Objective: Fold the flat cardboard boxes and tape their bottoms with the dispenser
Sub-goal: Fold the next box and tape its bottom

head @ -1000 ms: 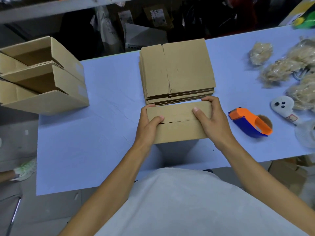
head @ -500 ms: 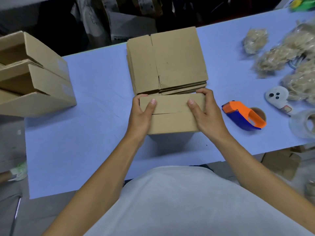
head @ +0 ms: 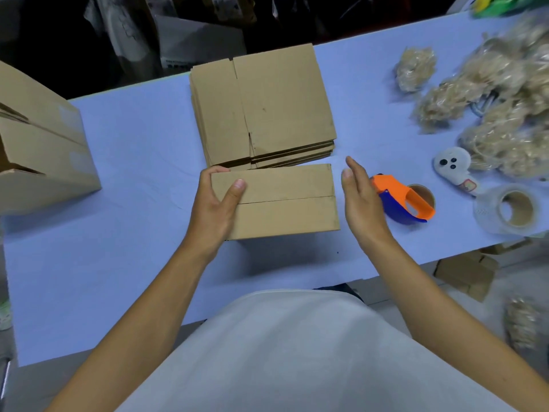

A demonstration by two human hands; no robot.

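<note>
Cardboard box [head: 279, 200], folded up with its two bottom flaps closed and meeting along a seam, stands on the blue table [head: 124, 263] just in front of the person. The left hand [head: 215, 203] grips the box's left end, thumb pressed on the upper flap and fingers wrapped over the far edge. The right hand [head: 361, 200] hangs just beside the box's right end, clear of it, fingers straight and relaxed, holding nothing. Just right of that hand lies the orange-and-blue tape dispenser [head: 404, 200]. Behind the box sits a stack of flat boxes [head: 264, 108]. Assembled boxes [head: 41, 144] are piled at the left edge; a clear tape roll [head: 511, 209] lies far right.
</note>
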